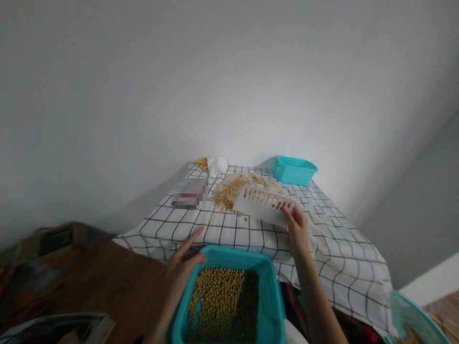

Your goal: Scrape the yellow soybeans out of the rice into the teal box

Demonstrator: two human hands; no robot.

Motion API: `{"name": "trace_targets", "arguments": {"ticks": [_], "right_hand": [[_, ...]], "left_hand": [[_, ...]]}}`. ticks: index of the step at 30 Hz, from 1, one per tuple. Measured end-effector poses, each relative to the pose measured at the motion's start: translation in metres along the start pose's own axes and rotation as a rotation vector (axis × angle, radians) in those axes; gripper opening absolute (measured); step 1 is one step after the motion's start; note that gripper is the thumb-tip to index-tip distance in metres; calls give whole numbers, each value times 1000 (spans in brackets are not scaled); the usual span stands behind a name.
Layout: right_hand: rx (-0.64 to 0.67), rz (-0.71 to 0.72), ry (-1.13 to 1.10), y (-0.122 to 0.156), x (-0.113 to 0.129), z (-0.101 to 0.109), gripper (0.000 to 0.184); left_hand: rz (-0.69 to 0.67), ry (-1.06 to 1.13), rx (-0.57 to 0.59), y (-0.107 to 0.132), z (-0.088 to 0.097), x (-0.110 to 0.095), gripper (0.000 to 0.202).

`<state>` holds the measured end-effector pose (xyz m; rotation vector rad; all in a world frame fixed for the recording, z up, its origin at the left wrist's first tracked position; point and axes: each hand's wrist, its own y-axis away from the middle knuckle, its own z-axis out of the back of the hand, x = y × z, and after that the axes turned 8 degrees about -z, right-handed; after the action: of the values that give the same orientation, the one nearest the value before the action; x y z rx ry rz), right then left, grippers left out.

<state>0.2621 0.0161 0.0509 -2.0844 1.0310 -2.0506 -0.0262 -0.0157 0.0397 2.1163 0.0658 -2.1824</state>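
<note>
My right hand (296, 220) grips the right end of a white plastic basket (261, 213) with a row of slots along its upper side. The basket is tilted over the near edge of a spread of yellow beans (229, 191) on the table and hides part of it. In front of me, at the table's near edge, is a teal basin (274, 286) with many yellow beans (222, 291) in it. My left hand (183, 263) is at the basin's far left corner, thumb over the rim and index finger stretched forward; its other fingers are mostly hidden.
A black-and-white checked cloth (215, 229) covers the table. A second teal basin (296, 172) stands at the back right, a white cloth (217, 166) at the back left. A pixelated item (190, 193) lies on the left. A clear tub (412, 317) stands low right, boxes (53, 243) left.
</note>
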Motion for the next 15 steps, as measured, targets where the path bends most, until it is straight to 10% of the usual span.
{"name": "trace_targets", "arguments": {"ticks": [15], "right_hand": [[35,-18,-13,5,-3,4,21]], "left_hand": [[-39,12,-54,6,-4,-5,79]]}}
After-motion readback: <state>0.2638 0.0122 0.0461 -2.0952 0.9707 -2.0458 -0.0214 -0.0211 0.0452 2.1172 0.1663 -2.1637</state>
